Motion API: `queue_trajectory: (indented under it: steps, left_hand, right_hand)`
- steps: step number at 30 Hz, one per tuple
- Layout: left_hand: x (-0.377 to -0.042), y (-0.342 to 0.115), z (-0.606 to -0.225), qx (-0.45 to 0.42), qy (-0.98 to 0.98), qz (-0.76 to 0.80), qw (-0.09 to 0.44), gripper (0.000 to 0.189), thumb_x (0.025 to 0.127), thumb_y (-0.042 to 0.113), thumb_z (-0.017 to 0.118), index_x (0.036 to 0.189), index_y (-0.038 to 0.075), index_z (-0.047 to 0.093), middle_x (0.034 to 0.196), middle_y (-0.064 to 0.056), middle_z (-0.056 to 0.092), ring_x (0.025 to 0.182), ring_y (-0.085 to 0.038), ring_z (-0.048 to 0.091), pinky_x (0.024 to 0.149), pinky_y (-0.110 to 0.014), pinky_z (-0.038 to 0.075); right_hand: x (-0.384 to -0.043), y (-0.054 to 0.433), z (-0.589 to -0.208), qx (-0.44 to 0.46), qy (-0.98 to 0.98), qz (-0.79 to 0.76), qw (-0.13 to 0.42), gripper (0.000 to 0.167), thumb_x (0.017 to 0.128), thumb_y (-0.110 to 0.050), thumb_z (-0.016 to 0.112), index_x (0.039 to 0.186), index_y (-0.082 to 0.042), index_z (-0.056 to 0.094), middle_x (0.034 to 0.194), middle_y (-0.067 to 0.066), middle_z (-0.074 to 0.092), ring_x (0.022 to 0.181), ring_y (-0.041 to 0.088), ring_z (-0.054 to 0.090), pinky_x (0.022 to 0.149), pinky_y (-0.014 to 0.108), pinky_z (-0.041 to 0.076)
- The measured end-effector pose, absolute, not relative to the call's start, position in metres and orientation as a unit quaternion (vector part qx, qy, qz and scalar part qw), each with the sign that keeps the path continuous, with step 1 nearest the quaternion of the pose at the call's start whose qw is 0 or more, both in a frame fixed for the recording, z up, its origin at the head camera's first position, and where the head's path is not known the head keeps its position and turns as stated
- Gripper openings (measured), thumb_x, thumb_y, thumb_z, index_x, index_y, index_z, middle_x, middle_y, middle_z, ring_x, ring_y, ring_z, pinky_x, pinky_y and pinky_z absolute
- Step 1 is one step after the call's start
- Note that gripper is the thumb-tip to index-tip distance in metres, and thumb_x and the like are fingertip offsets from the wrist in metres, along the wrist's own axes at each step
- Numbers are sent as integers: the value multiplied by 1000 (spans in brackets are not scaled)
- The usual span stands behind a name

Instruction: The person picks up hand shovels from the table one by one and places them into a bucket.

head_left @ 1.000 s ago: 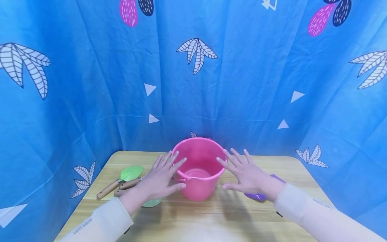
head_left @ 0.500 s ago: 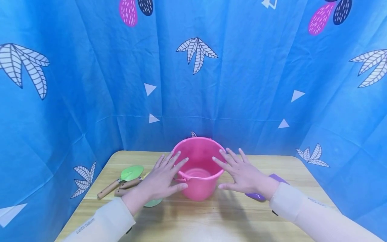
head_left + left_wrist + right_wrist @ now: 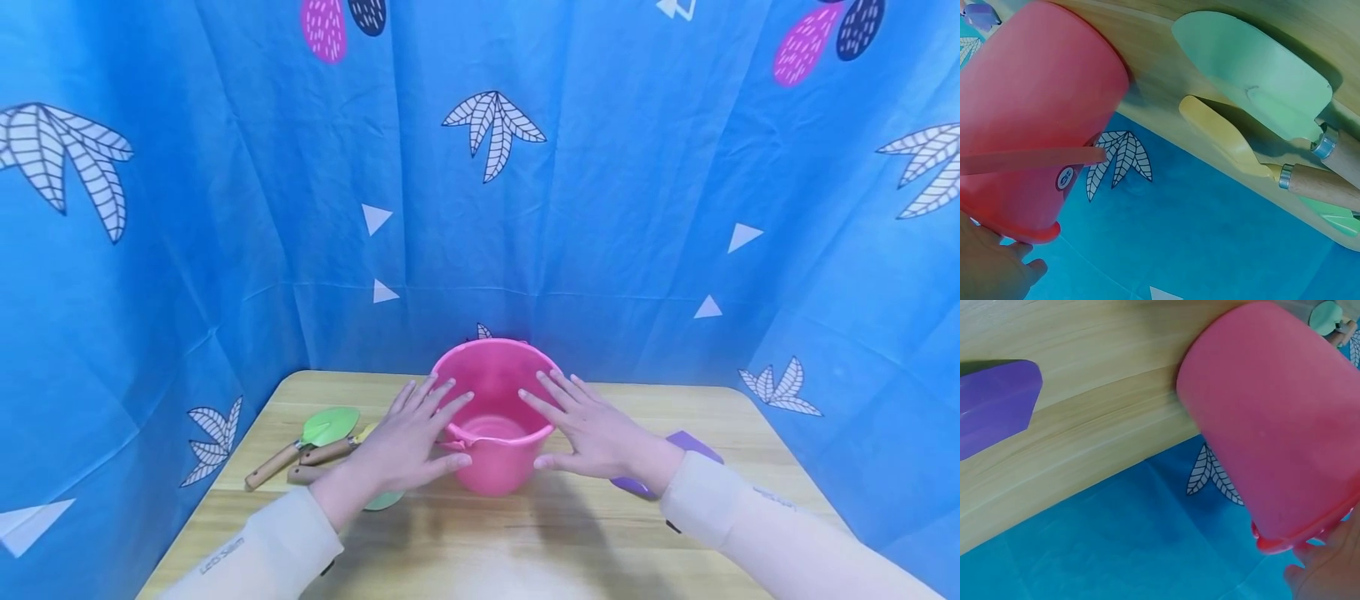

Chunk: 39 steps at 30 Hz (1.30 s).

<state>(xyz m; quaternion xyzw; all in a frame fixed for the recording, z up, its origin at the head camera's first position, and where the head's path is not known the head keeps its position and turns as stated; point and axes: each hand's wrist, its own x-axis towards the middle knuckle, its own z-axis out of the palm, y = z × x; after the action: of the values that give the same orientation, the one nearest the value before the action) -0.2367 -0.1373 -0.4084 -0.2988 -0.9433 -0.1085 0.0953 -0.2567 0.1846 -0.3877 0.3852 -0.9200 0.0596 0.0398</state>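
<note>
A pink bucket (image 3: 495,468) stands upright on the wooden table, its mouth toward me. My left hand (image 3: 408,440) is at the left side of its rim, fingers straight and spread. At the right side of the rim my right hand (image 3: 592,429) has its fingers straight and spread too. Both hands overlap the bucket in the head view. Fingertips of the left hand (image 3: 991,269) lie right by the rim in the left wrist view. The bucket's handle (image 3: 1035,159) hangs down across its outer wall. Neither hand curls round anything.
Left of the bucket lie a bright green trowel (image 3: 330,426), a yellow trowel (image 3: 1222,136) and a pale green trowel (image 3: 1254,72), all wooden-handled. A purple tool (image 3: 997,406) lies right of it, partly hidden by the right forearm in the head view. Blue curtain (image 3: 480,233) surrounds the table.
My right hand has moved left, closer over the bucket's rim. The left hand has shifted slightly to the right. The bucket stays where it stood.
</note>
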Motion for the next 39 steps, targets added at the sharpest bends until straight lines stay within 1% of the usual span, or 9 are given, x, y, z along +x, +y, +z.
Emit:
queue_trajectory:
  steps: [6, 12, 17, 21, 26, 29, 33, 36, 39]
  left_hand:
    - [-238, -135, -409, -311, -938, -105, 110, 84, 90, 69, 56, 157, 23, 33, 162, -6, 30, 151, -34, 15, 119, -58, 15]
    - [-241, -133, -409, -309, -940, -96, 111, 82, 89, 69, 56, 154, 22, 40, 155, -6, 41, 151, -31, 19, 120, -53, 17]
    - [-242, -129, -408, -309, -939, -96, 115, 78, 89, 69, 57, 148, 19, 48, 146, -5, 51, 148, -30, 27, 119, -53, 20]
    - [-243, -127, -410, -309, -938, -94, 123, 74, 88, 69, 58, 142, 18, 54, 140, -2, 55, 145, -28, 31, 120, -51, 19]
    - [-245, -125, -412, -318, -934, -87, 139, 68, 90, 68, 57, 133, 16, 60, 133, 0, 59, 142, -26, 37, 121, -48, 18]
    - [-246, -123, -414, -323, -931, -91, 143, 63, 90, 67, 57, 127, 16, 62, 127, 1, 62, 135, -23, 45, 121, -47, 17]
    - [-250, -123, -416, -334, -924, -100, 155, 56, 92, 65, 56, 119, 17, 64, 116, 2, 65, 119, -18, 53, 121, -47, 18]
    - [-252, -123, -416, -343, -918, -102, 170, 50, 93, 66, 53, 108, 20, 64, 104, 5, 64, 110, -15, 55, 119, -48, 22]
    - [-254, -124, -417, -349, -913, -101, 185, 46, 93, 68, 51, 96, 23, 60, 90, 10, 58, 104, -14, 55, 118, -48, 25]
  right_hand:
    - [-258, 182, -388, 393, -916, 62, 41, 91, 88, -75, 48, 161, -29, 18, 167, 9, 13, 153, 34, 11, 117, 56, 22]
    - [-260, 183, -388, 401, -913, 60, 42, 90, 89, -75, 47, 161, -29, 19, 166, 9, 19, 152, 33, 16, 114, 58, 29]
    - [-263, 181, -389, 411, -909, 60, 40, 87, 89, -74, 47, 160, -31, 21, 163, 8, 29, 150, 32, 23, 115, 57, 28]
    - [-264, 180, -390, 420, -905, 62, 43, 85, 90, -70, 52, 160, -31, 22, 161, 7, 33, 149, 32, 26, 116, 57, 27]
    - [-265, 179, -392, 427, -901, 62, 42, 84, 91, -72, 48, 160, -32, 22, 159, 6, 37, 148, 31, 30, 115, 57, 27]
    - [-266, 180, -394, 433, -898, 61, 43, 83, 91, -74, 46, 159, -33, 24, 157, 4, 40, 146, 30, 33, 115, 56, 28]
    - [-270, 180, -396, 452, -888, 59, 62, 80, 91, -70, 50, 158, -31, 29, 151, 2, 48, 140, 27, 41, 114, 55, 31]
    - [-272, 180, -397, 467, -879, 56, 80, 76, 92, -65, 55, 156, -28, 36, 146, 0, 53, 135, 25, 46, 112, 53, 34]
    - [-274, 179, -397, 472, -875, 53, 88, 68, 93, -60, 57, 149, -24, 46, 141, -2, 57, 131, 23, 49, 111, 52, 37]
